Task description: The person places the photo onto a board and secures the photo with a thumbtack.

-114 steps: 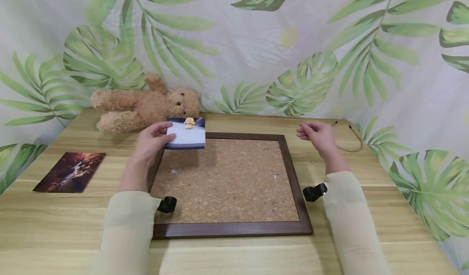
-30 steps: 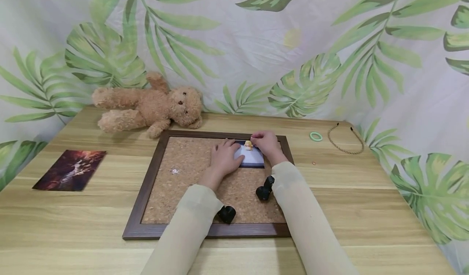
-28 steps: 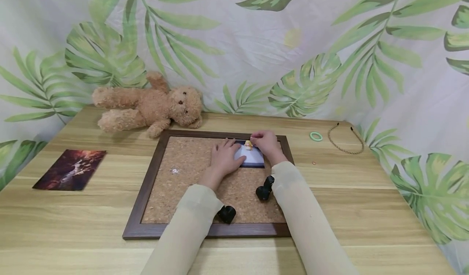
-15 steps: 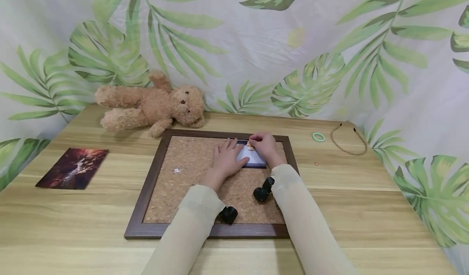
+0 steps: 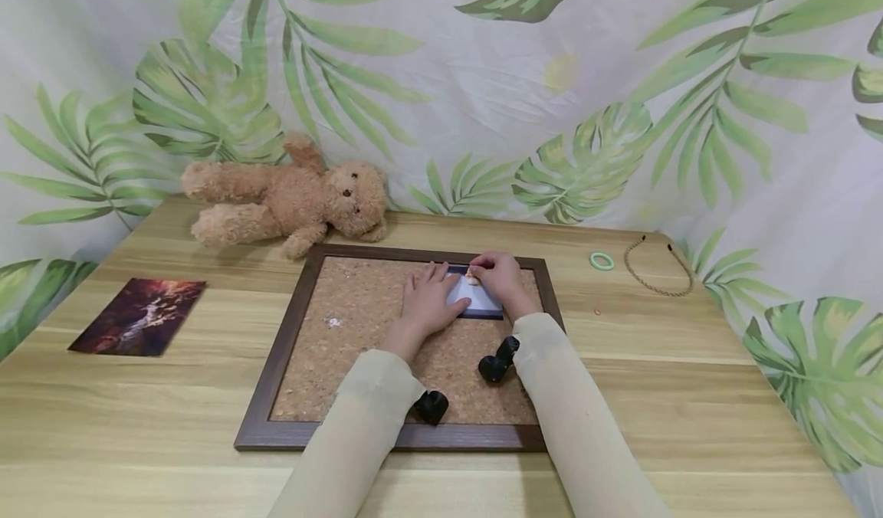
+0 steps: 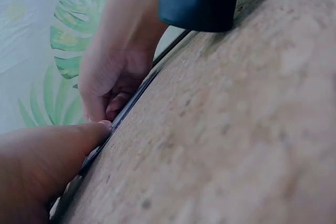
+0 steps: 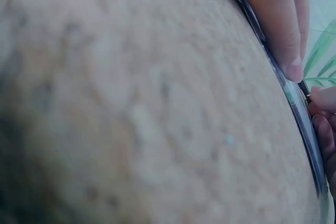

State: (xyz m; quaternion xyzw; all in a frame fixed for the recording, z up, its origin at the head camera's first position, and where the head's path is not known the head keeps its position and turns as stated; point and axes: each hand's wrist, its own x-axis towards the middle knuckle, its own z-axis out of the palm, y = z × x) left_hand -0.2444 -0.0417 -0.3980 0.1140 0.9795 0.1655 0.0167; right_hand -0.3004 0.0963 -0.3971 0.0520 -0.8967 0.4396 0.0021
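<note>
In the head view, a picture card [image 5: 486,302], pale in the middle with dark blue edges, lies at the upper right of a framed corkboard [image 5: 366,349]. My left hand [image 5: 426,303] rests on its left side with fingers spread, the thumb over its lower part. At the card's top, the bent fingertips of my right hand [image 5: 501,277] pinch a pushpin with a small yellow-and-white figure [image 5: 472,277], partly covered by them. The right wrist view shows my left thumb [image 7: 291,61] on the card's edge, close to my right fingers [image 7: 324,100].
A teddy bear [image 5: 290,196] lies behind the board. To the left lies a dark red picture card [image 5: 140,317]. On the right are a green ring [image 5: 602,261], a braided band [image 5: 655,288] and a tiny orange piece [image 5: 597,312]. A leafy curtain [image 5: 476,104] hangs behind the table.
From the board's upper left, my left hand has brought the card to the upper right and spread on it. My right hand has come in from the right and now pinches the pushpin.
</note>
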